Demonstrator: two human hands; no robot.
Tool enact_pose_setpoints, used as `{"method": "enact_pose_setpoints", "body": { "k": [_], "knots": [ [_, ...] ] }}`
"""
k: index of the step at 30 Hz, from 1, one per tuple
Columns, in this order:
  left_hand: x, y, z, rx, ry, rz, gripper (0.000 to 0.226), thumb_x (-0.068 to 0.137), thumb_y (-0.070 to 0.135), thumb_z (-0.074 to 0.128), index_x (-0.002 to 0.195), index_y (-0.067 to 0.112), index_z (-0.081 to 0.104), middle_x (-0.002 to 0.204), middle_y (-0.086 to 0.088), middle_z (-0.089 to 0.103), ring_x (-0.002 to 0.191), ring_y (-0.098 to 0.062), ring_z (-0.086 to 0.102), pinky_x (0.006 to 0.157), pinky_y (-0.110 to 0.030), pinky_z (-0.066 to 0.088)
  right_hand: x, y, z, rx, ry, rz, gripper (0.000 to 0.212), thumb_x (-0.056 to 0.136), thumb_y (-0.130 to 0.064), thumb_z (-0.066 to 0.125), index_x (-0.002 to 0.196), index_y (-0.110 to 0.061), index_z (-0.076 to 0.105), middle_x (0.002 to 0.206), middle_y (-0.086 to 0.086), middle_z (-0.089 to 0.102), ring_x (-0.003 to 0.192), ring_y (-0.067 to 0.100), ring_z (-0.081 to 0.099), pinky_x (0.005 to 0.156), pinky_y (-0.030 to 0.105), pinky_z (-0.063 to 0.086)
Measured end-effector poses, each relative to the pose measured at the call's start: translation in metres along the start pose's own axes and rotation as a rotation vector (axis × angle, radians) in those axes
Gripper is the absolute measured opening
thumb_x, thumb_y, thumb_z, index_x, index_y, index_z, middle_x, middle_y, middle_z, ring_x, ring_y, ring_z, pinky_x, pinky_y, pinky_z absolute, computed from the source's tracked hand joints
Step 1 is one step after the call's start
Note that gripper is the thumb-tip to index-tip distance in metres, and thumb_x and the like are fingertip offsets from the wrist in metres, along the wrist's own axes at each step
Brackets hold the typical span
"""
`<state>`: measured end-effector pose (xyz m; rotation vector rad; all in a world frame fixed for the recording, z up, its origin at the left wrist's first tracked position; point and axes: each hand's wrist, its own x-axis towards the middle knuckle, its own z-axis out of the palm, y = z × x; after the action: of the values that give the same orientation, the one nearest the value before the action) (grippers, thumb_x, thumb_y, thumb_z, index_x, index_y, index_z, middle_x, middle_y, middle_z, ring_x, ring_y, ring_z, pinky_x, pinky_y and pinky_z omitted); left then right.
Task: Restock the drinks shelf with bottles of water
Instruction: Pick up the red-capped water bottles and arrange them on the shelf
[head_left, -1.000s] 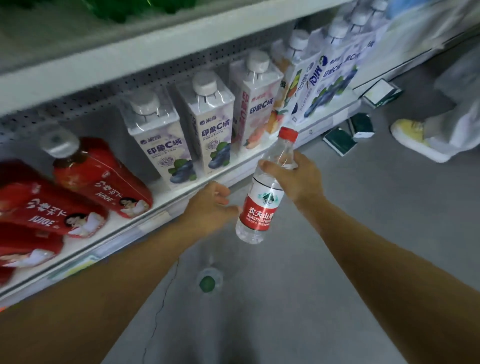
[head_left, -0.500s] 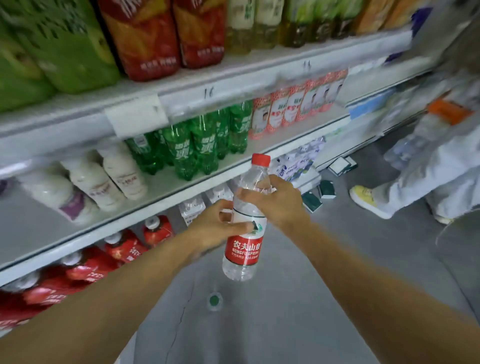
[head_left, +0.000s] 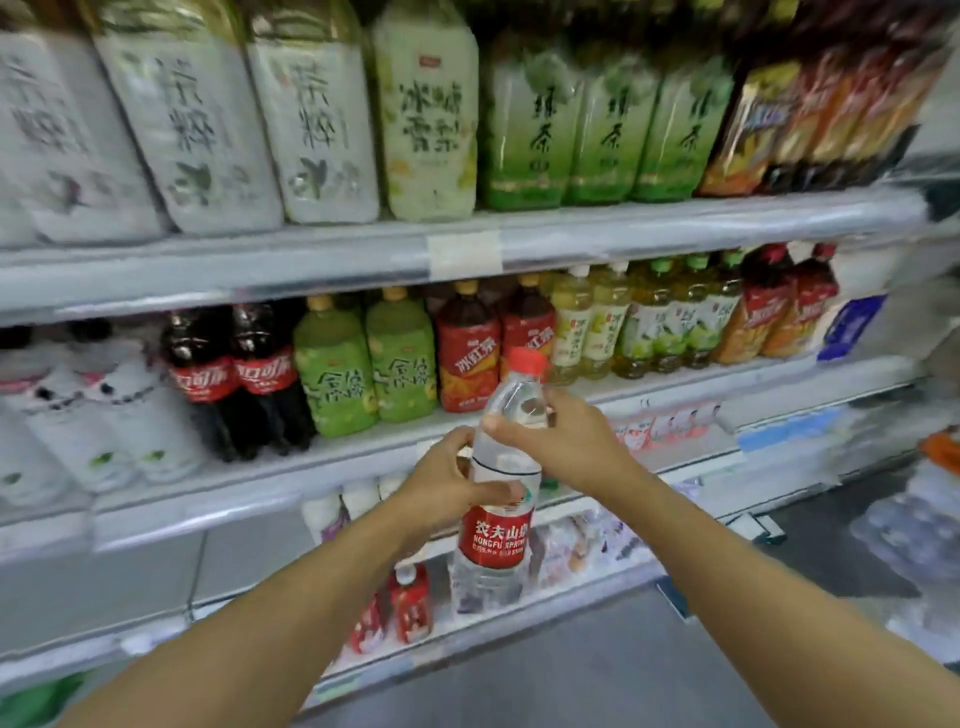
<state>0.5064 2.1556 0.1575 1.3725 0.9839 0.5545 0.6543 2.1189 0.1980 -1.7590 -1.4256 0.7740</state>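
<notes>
A clear water bottle (head_left: 496, 530) with a red cap and red label stands upright in front of me, held by both hands. My right hand (head_left: 566, 441) grips its upper part just under the cap. My left hand (head_left: 447, 488) holds the middle of the bottle from the left, thumb across the top of the label. The bottle is level with the edge of the drinks shelf (head_left: 332, 467), in front of it.
Cola bottles (head_left: 234, 374), green tea bottles (head_left: 363, 364) and red iced tea bottles (head_left: 467, 353) fill the middle shelf. Large tea bottles (head_left: 322, 114) line the shelf above. Lower shelves hold small red cartons (head_left: 410, 603). A plastic-wrapped pack of bottles (head_left: 914, 530) lies on the floor at right.
My view has swung upward from the low shelves to the higher ones. The bottle has risen with both hands; my left hand, earlier free, now holds its middle.
</notes>
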Motion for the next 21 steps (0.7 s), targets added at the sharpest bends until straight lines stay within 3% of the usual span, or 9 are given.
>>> {"method": "enact_pose_setpoints", "body": {
  "k": [3,6,9,13,16,17,21],
  "knots": [
    [-0.025,0.04,-0.02,-0.014,0.087,0.055,0.046,0.072,0.006,0.078,0.105,0.026,0.053,0.103,-0.005,0.068,0.087,-0.016,0.066,0.063,-0.023,0.051,0.0,-0.05,-0.017,-0.023,-0.124,-0.093,0.041,0.075,-0.062,0.063,0.103,-0.033,0.055,0.104,-0.012,0.063,0.095,0.007,0.06,0.086,0.033,0.051],
    [-0.053,0.076,-0.044,0.004,0.175,0.105,0.049,0.071,0.009,0.079,0.11,0.023,0.054,0.105,-0.004,0.068,0.091,-0.018,0.066,0.07,-0.028,0.053,-0.004,-0.098,-0.027,-0.018,-0.21,-0.204,0.064,0.071,-0.074,0.055,0.117,-0.03,0.054,0.116,-0.009,0.062,0.106,0.01,0.059,0.094,0.041,0.049],
    [-0.079,0.111,-0.073,0.006,0.275,0.173,0.051,0.07,0.009,0.08,0.112,0.02,0.055,0.106,-0.003,0.068,0.092,-0.018,0.066,0.076,-0.033,0.054,-0.008,-0.148,-0.032,-0.009,-0.233,-0.28,0.079,0.066,-0.079,0.054,0.128,-0.032,0.047,0.119,-0.01,0.06,0.107,0.009,0.059,0.093,0.039,0.05],
    [-0.118,0.149,-0.108,0.01,0.381,0.242,0.048,0.072,0.013,0.079,0.112,0.022,0.055,0.103,-0.004,0.068,0.086,-0.016,0.067,0.062,-0.026,0.05,-0.014,-0.202,-0.034,-0.044,-0.163,-0.382,0.061,0.081,-0.058,0.059,0.132,-0.028,0.043,0.123,-0.005,0.057,0.109,0.01,0.056,0.092,0.029,0.046],
    [-0.128,0.171,-0.119,0.016,0.402,0.244,0.049,0.072,0.014,0.079,0.113,0.023,0.054,0.104,-0.005,0.068,0.086,-0.018,0.067,0.065,-0.028,0.05,-0.008,-0.219,-0.039,-0.063,-0.087,-0.41,0.06,0.079,-0.051,0.066,0.13,-0.026,0.047,0.123,-0.003,0.056,0.112,0.013,0.055,0.098,0.037,0.046],
    [-0.16,0.196,-0.161,0.023,0.488,0.314,0.047,0.072,0.015,0.079,0.111,0.025,0.054,0.103,-0.003,0.068,0.085,-0.017,0.067,0.064,-0.027,0.05,-0.009,-0.271,-0.021,-0.07,-0.069,-0.494,0.058,0.079,-0.048,0.067,0.129,-0.026,0.047,0.123,-0.004,0.055,0.113,0.014,0.054,0.098,0.037,0.046],
    [-0.185,0.229,-0.187,0.04,0.499,0.376,0.042,0.077,0.017,0.075,0.112,0.023,0.053,0.098,0.002,0.066,0.083,-0.013,0.065,0.061,-0.026,0.048,-0.007,-0.311,-0.014,-0.118,0.007,-0.551,0.055,0.083,-0.038,0.067,0.132,-0.026,0.044,0.127,-0.004,0.051,0.116,0.013,0.05,0.089,0.029,0.045]
  ]
}}
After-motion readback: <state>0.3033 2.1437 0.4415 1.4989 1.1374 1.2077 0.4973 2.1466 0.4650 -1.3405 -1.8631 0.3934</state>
